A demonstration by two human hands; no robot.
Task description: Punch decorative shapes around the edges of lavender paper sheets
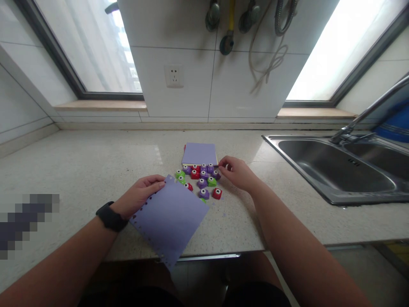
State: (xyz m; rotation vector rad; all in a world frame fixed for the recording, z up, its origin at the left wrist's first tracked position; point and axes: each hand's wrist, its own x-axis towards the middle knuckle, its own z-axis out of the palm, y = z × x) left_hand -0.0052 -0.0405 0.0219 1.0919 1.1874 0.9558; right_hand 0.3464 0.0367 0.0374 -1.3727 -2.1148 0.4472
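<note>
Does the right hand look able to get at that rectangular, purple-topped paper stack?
Probably yes: the right hand is by the front right corner of the purple-topped paper stack, and that side looks unblocked. Small red, green and purple plastic punches cluster in front.

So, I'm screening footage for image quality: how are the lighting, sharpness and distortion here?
Head view: the picture-right window is blown nearly white; the countertop carries pale reflections; the right forearm casts a soft shadow. Also head view: wide-angle stretch splays the window frames; the craft punches look soft; a pixelated patch blots the left edge.
</note>
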